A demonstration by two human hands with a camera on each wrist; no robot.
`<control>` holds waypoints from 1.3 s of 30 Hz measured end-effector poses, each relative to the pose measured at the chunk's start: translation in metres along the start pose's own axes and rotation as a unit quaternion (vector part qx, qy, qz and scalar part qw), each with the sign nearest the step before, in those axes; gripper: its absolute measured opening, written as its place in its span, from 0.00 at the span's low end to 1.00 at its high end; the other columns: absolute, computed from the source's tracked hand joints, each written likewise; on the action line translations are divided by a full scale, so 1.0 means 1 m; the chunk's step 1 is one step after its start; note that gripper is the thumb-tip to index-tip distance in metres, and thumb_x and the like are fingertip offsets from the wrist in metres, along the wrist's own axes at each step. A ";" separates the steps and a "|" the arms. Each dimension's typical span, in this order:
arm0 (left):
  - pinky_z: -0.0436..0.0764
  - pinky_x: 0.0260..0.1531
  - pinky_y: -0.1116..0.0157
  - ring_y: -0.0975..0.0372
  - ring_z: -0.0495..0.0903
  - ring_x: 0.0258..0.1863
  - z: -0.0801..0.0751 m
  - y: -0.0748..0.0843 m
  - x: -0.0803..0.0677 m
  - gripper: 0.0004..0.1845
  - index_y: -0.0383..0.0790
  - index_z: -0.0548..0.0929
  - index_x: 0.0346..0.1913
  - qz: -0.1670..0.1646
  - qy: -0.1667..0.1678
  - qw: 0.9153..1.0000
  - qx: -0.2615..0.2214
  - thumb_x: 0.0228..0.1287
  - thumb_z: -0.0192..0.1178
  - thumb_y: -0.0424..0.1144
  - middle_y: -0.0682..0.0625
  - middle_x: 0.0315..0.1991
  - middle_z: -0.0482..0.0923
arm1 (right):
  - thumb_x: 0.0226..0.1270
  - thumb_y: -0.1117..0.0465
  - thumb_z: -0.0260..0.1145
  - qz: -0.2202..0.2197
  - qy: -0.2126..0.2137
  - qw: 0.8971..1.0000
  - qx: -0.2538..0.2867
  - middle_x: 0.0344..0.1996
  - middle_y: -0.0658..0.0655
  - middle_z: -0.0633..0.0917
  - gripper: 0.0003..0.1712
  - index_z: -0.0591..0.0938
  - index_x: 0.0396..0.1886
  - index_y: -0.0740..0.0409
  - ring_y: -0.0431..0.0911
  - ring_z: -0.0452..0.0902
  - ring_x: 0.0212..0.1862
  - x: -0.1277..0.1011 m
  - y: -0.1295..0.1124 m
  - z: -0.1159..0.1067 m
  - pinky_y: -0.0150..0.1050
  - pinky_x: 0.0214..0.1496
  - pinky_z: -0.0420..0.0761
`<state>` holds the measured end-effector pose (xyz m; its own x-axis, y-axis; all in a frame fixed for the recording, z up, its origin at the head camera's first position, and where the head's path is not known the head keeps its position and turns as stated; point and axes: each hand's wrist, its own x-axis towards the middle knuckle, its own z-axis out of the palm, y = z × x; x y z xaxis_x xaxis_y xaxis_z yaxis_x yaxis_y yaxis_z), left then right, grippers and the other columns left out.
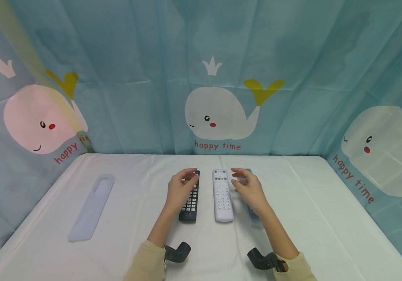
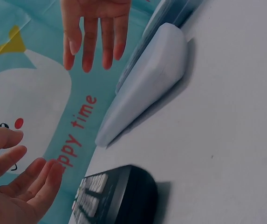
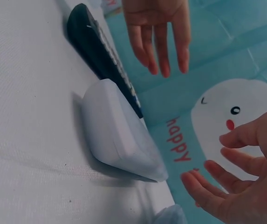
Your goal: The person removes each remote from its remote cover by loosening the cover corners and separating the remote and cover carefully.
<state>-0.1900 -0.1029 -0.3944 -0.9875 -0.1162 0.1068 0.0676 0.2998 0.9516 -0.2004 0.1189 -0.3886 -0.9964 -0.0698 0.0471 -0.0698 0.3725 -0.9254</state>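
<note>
Fingers (image 1: 191, 174) spread above black remote (image 1: 190, 201), white remote (image 1: 222, 195) alongside

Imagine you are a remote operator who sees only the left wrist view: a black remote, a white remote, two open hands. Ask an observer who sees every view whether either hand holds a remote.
Observer: No. In the head view the left hand is above the black remote, gripping nothing.
Operator: And the right hand?
Observer: The right hand is open above a bluish case, just right of the white remote.
Operator: Anything further left?
Observer: Yes, a pale translucent cover lies flat on the table, well apart from the remotes.
</note>
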 end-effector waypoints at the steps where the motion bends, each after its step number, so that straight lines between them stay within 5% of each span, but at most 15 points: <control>1: 0.90 0.48 0.57 0.44 0.88 0.48 0.002 0.000 0.000 0.18 0.34 0.82 0.65 0.001 -0.003 1.000 0.001 0.78 0.61 0.35 0.38 0.55 0.84 | 0.78 0.68 0.61 0.000 -0.002 1.000 -0.001 0.66 0.70 0.78 0.25 0.75 0.72 0.65 0.64 0.81 0.62 0.000 0.000 0.000 0.49 0.56 0.88; 18: 0.90 0.43 0.60 0.46 0.90 0.46 0.043 -0.005 0.003 0.19 0.33 0.81 0.66 -0.029 -0.030 0.999 -0.011 0.77 0.62 0.34 0.34 0.56 0.84 | 0.77 0.68 0.62 0.036 -0.020 0.999 -0.027 0.64 0.71 0.80 0.25 0.76 0.71 0.64 0.63 0.83 0.59 0.006 0.011 0.005 0.47 0.55 0.89; 29: 0.90 0.45 0.61 0.48 0.87 0.51 0.054 -0.013 -0.001 0.22 0.30 0.79 0.68 -0.063 -0.064 0.996 -0.024 0.76 0.62 0.34 0.34 0.57 0.81 | 0.77 0.69 0.61 0.054 -0.037 0.998 -0.022 0.63 0.72 0.80 0.25 0.76 0.71 0.66 0.64 0.83 0.60 0.005 0.017 0.010 0.47 0.54 0.89; 39: 0.90 0.45 0.60 0.44 0.88 0.52 0.061 -0.014 -0.003 0.22 0.25 0.80 0.64 -0.050 -0.068 0.996 0.002 0.70 0.64 0.29 0.30 0.54 0.83 | 0.74 0.73 0.61 0.042 -0.040 0.998 -0.030 0.62 0.75 0.79 0.25 0.76 0.69 0.69 0.70 0.81 0.62 0.004 0.020 0.016 0.51 0.56 0.88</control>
<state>-0.1967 -0.0493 -0.4257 -0.9995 -0.0158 -0.0289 -0.0323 0.2976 0.9541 -0.2051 0.1112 -0.4133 -0.9921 -0.1087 -0.0622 0.0089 0.4343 -0.9007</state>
